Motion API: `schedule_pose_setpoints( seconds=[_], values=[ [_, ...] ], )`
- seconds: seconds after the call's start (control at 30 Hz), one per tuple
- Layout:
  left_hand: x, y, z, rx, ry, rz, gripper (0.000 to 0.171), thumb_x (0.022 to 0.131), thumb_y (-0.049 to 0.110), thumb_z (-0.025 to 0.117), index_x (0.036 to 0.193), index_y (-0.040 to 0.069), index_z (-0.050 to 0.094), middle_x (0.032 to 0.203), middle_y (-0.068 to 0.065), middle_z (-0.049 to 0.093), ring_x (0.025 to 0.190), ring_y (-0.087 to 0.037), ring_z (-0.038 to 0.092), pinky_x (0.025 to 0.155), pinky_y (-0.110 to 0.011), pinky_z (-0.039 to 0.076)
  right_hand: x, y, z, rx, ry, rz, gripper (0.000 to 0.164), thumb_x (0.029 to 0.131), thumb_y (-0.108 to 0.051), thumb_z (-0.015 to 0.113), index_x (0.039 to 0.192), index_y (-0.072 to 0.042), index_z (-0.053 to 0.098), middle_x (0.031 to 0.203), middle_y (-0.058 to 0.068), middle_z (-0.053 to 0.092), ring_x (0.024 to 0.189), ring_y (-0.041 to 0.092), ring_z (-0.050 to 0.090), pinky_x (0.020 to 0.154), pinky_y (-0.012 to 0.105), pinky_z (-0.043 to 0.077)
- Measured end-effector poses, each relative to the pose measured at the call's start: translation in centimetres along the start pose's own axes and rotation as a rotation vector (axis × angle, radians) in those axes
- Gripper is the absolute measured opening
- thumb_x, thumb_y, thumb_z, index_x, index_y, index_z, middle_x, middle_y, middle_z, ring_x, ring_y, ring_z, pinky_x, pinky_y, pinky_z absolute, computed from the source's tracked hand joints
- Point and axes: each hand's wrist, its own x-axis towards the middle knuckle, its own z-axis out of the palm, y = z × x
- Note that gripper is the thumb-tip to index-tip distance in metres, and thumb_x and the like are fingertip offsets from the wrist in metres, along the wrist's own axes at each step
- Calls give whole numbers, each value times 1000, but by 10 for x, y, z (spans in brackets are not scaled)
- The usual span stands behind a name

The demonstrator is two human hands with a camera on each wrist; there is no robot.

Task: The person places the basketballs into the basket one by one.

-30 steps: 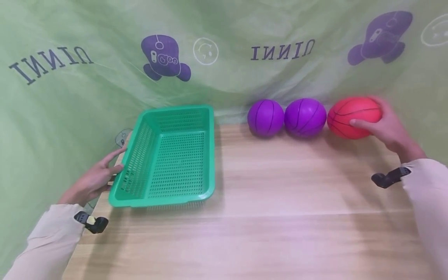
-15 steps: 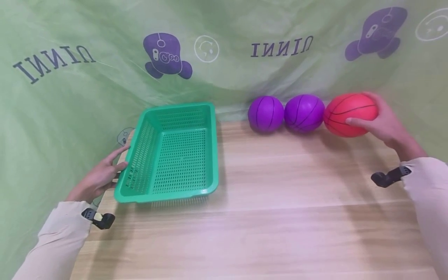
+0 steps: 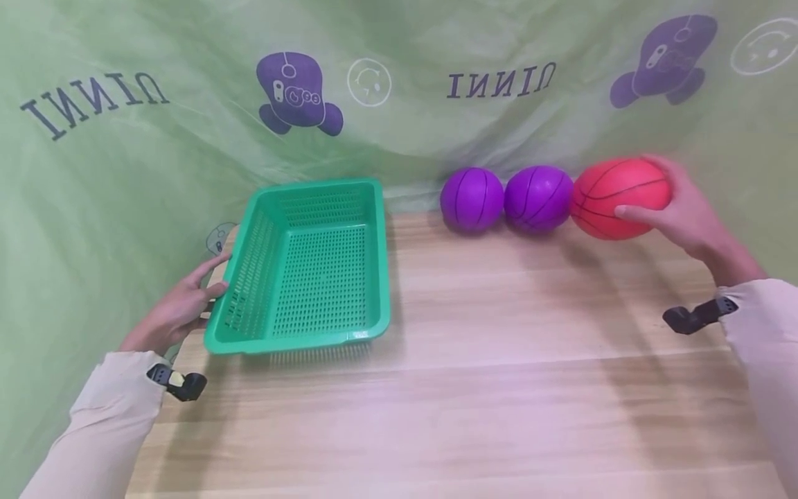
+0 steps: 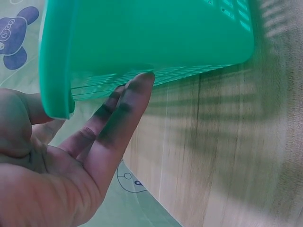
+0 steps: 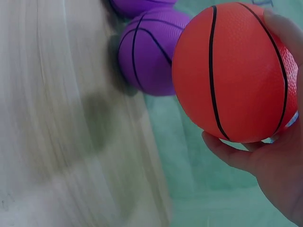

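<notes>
My left hand is at the left side of a green plastic basket, fingers nearly straight. In the left wrist view those fingers lie along the outer wall below the rim, with the thumb at the rim and its tip hidden. My right hand grips a red toy basketball from its right side, thumb in front and fingers behind. In the right wrist view the red ball partly covers a purple ball. Two purple toy basketballs sit side by side at the table's back, left of the red one.
A light wood-patterned table spreads beneath everything. Behind it and at its left hangs a pale green cloth with purple figures and lettering. Each sleeve carries a small black wrist camera.
The basket has shifted slightly right together with my left hand. My right hand and the red ball have edged left and a little up, while the purple balls stay about where they were.
</notes>
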Motion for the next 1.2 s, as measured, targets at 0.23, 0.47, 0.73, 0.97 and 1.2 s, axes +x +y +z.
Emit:
schedule_pose_setpoints(
  seconds=[0.23, 0.47, 0.73, 0.97, 1.2],
  values=[
    [3, 2, 6, -1, -3, -11, 65, 110, 20, 37, 162, 32, 0, 140, -28, 33, 99, -19, 62, 80, -42, 57, -2, -15, 9, -3, -49, -49, 87, 88, -22, 77, 158, -32, 27, 143, 16, 33, 104, 16, 45, 70, 15, 43],
    [3, 7, 7, 6, 12, -12, 64, 110, 19, 37, 162, 29, 1, 127, -24, 43, 93, -17, 65, 76, -41, 58, 2, -34, 29, 23, -101, -83, 87, 88, -21, 77, 157, -33, 27, 144, 16, 34, 105, 22, 48, 72, 18, 45],
    [1, 9, 7, 9, 41, -6, 64, 110, 17, 37, 163, 29, 2, 120, -22, 48, 89, -16, 67, 75, -41, 59, 6, -59, 54, 42, -153, -132, 91, 86, -21, 79, 158, -33, 25, 147, 20, 35, 119, 45, 45, 86, 50, 49],
    [-1, 9, 6, 19, 49, -5, 63, 110, 18, 35, 162, 31, 2, 122, -22, 46, 88, -16, 65, 76, -42, 58, 9, -80, 76, 106, -183, -201, 92, 84, -16, 81, 158, -31, 28, 149, 19, 35, 121, 46, 46, 89, 55, 48],
    [-4, 9, 8, 29, 64, -12, 62, 111, 21, 34, 162, 33, 2, 129, -25, 42, 90, -16, 65, 76, -41, 58, 13, -95, 91, 130, -214, -257, 95, 80, -12, 83, 157, -27, 30, 147, 18, 38, 121, 44, 48, 92, 66, 45]
  ],
)
